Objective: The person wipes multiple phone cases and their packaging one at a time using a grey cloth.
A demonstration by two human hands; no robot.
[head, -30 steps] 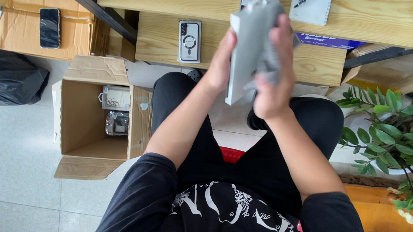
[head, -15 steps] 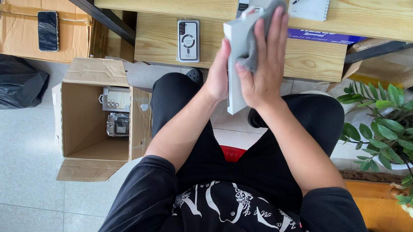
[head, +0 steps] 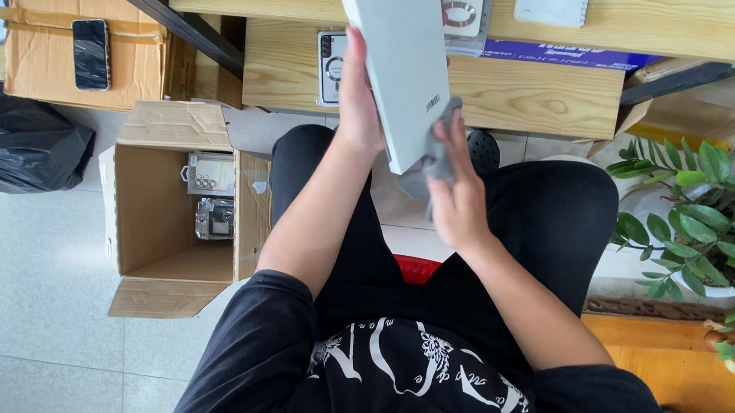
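the left hand [head: 360, 113] grips a flat grey box [head: 402, 63] upright above the lap, tilted so its face is exposed. the right hand [head: 457, 201] presses a grey cloth [head: 436, 155] against its lower edge. beside the left knee, an open cardboard box [head: 173, 216] on the floor holds a few small packaged items.

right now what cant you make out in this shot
Head view only:
- Top of the grey box: cut off by the frame edge.
- Grey cloth: mostly hidden behind the box and the right hand.
- Left hand fingers: behind the box.
- Items in the cardboard box: too small to identify.
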